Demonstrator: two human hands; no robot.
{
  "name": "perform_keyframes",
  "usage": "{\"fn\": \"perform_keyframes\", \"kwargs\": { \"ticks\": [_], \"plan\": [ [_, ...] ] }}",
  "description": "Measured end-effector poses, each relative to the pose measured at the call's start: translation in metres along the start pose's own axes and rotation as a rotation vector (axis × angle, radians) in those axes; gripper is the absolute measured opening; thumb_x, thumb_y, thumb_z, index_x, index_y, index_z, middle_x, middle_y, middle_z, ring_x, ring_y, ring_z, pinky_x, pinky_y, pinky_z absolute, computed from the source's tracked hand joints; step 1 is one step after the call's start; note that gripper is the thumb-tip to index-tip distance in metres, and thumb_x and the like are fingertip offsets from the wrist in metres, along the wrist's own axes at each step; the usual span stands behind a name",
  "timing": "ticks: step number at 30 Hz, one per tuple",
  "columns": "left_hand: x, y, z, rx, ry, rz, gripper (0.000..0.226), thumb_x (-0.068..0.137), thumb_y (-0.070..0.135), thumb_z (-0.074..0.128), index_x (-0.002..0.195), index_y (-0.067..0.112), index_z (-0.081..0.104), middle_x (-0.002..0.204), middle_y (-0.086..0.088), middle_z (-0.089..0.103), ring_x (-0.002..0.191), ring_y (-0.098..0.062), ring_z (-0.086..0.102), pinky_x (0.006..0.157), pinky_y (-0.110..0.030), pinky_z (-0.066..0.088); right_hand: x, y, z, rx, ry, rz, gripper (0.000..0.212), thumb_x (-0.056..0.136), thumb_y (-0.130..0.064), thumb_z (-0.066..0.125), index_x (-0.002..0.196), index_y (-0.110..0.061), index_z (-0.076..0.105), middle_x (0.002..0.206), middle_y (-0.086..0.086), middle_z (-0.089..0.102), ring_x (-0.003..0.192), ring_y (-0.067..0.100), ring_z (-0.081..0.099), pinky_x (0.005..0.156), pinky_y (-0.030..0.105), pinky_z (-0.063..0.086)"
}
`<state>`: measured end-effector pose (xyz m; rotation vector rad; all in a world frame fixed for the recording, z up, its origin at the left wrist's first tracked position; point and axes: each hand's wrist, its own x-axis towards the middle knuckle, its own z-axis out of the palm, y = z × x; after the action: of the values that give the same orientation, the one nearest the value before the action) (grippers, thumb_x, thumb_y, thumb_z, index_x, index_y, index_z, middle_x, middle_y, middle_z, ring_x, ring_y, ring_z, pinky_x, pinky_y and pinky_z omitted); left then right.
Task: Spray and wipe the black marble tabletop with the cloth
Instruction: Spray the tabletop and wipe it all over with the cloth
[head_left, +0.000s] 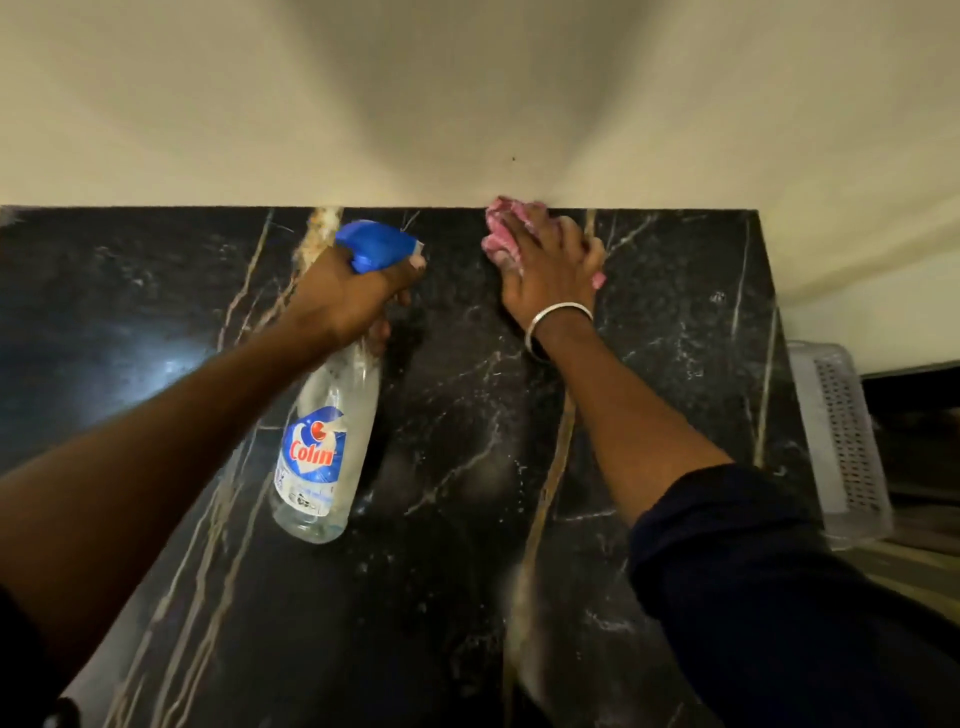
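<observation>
At the far edge of the black marble tabletop with pale gold and white veins (457, 426), hard against the cream wall (467, 104), we see the right hand (545, 265) pressed flat on a crumpled pink cloth (501, 228). Fingers spread apart over the cloth, palm down, not gripping it. Cloth bunches out past the fingertips toward the wall and a small pink corner shows at the hand's right side. Silver metal bangle (556, 322) on that wrist; dark sleeve (753, 571) pushed up the forearm.

Left hand (348, 296) is clamped around the neck of a clear plastic spray bottle with a blue trigger head and a blue-and-red "Colin" label (322, 447). Fingers wrapped tight under the head, one fingertip up by the nozzle. Bottle is held above the slab, tilted, base toward us and nozzle pointing toward the wall and the cloth. We cannot tell whether the trigger is pressed. Liquid inside looks low; hard to judge exactly.

The two hands are near each other, not touching, the spray head just left of the cloth.

Slab surface is glossy, with fine white specks scattered over the middle and right part, and a soft light reflection at the left.

Off the right end of the top, lower down, sits a white perforated plastic basket (841, 441), partly cut by the table edge.
</observation>
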<state>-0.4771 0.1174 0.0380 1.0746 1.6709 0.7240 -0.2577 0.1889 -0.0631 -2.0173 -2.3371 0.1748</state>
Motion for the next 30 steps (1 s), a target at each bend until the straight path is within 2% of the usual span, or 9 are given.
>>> {"fn": "perform_keyframes", "kwargs": {
  "ticks": [6, 9, 13, 16, 18, 22, 25, 28, 30],
  "plan": [
    [0.003, 0.01, 0.04, 0.022, -0.045, -0.006, 0.031, 0.089, 0.041, 0.065, 0.097, 0.01, 0.064, 0.081, -0.008, 0.07, 0.05, -0.014, 0.058, 0.052, -0.031, 0.052, 0.0, 0.129, -0.011, -0.004, -0.003, 0.208, 0.058, 0.092, -0.04, 0.043, 0.149, -0.04, 0.033, 0.16, -0.003, 0.027, 0.142, 0.034, 0.026, 0.11, 0.06, 0.017],
    [0.003, 0.007, 0.044, 0.038, -0.071, -0.014, 0.035, 0.088, 0.043, 0.064, 0.1, 0.01, 0.064, 0.083, -0.009, 0.071, 0.05, -0.016, 0.059, 0.053, -0.032, 0.052, -0.001, 0.184, -0.02, -0.017, -0.008, 0.424, 0.061, 0.093, -0.039, 0.042, 0.152, -0.035, 0.027, 0.162, 0.001, 0.022, 0.146, 0.035, 0.019, 0.113, 0.062, 0.014],
    [0.003, 0.001, 0.034, 0.003, -0.073, -0.057, 0.034, 0.088, 0.043, 0.065, 0.103, 0.013, 0.063, 0.083, -0.006, 0.071, 0.049, -0.011, 0.059, 0.051, -0.028, 0.05, 0.004, 0.206, -0.023, -0.023, 0.031, 0.591, 0.061, 0.095, -0.043, 0.034, 0.153, -0.025, 0.027, 0.162, 0.006, 0.022, 0.149, 0.034, 0.015, 0.115, 0.06, 0.013],
    [0.0, 0.0, 0.021, -0.006, -0.077, -0.066, 0.027, 0.089, 0.041, 0.064, 0.098, 0.015, 0.061, 0.084, -0.008, 0.07, 0.051, -0.012, 0.058, 0.049, -0.026, 0.051, 0.005, 0.172, -0.019, 0.016, 0.04, 0.673, 0.063, 0.094, -0.049, 0.029, 0.153, -0.027, 0.028, 0.162, 0.008, 0.02, 0.149, 0.035, 0.014, 0.116, 0.06, 0.012],
    [0.0, -0.002, 0.008, 0.006, -0.079, -0.059, 0.023, 0.09, 0.041, 0.063, 0.096, 0.019, 0.058, 0.084, -0.007, 0.069, 0.052, -0.011, 0.058, 0.048, -0.024, 0.051, 0.005, 0.132, -0.014, 0.021, 0.027, 0.637, 0.065, 0.094, -0.051, 0.027, 0.153, -0.026, 0.027, 0.163, 0.008, 0.018, 0.149, 0.036, 0.013, 0.116, 0.061, 0.01],
    [-0.004, -0.011, -0.028, 0.001, -0.08, -0.057, 0.033, 0.09, 0.042, 0.062, 0.111, 0.016, 0.056, 0.09, -0.006, 0.068, 0.062, -0.011, 0.061, 0.055, -0.025, 0.051, 0.005, 0.025, -0.001, 0.04, 0.013, 0.46, 0.063, 0.094, -0.048, 0.034, 0.153, -0.028, 0.029, 0.163, 0.008, 0.021, 0.149, 0.034, 0.016, 0.117, 0.058, 0.012],
    [-0.012, -0.02, -0.054, -0.026, -0.059, -0.029, 0.031, 0.089, 0.041, 0.063, 0.107, 0.016, 0.059, 0.086, -0.005, 0.069, 0.067, -0.013, 0.063, 0.065, -0.031, 0.052, 0.001, -0.06, 0.006, 0.079, -0.002, 0.322, 0.06, 0.095, -0.048, 0.033, 0.152, -0.03, 0.031, 0.161, 0.007, 0.025, 0.147, 0.034, 0.02, 0.117, 0.056, 0.011],
    [-0.02, -0.031, -0.083, -0.063, 0.006, -0.074, 0.031, 0.089, 0.04, 0.064, 0.106, 0.015, 0.061, 0.087, -0.006, 0.07, 0.068, -0.012, 0.064, 0.062, -0.027, 0.051, -0.009, -0.134, 0.012, 0.032, -0.025, 0.119, 0.059, 0.096, -0.048, 0.032, 0.153, -0.032, 0.031, 0.159, 0.006, 0.028, 0.145, 0.033, 0.025, 0.117, 0.056, 0.013],
    [-0.025, -0.039, -0.099, -0.061, 0.073, -0.078, 0.034, 0.088, 0.041, 0.065, 0.108, 0.015, 0.062, 0.09, -0.004, 0.07, 0.075, -0.012, 0.066, 0.068, -0.027, 0.054, -0.003, -0.184, 0.013, 0.03, -0.089, -0.057, 0.064, 0.092, -0.047, 0.033, 0.154, -0.033, 0.025, 0.161, 0.004, 0.025, 0.146, 0.033, 0.023, 0.118, 0.054, 0.012]
  ]
}}
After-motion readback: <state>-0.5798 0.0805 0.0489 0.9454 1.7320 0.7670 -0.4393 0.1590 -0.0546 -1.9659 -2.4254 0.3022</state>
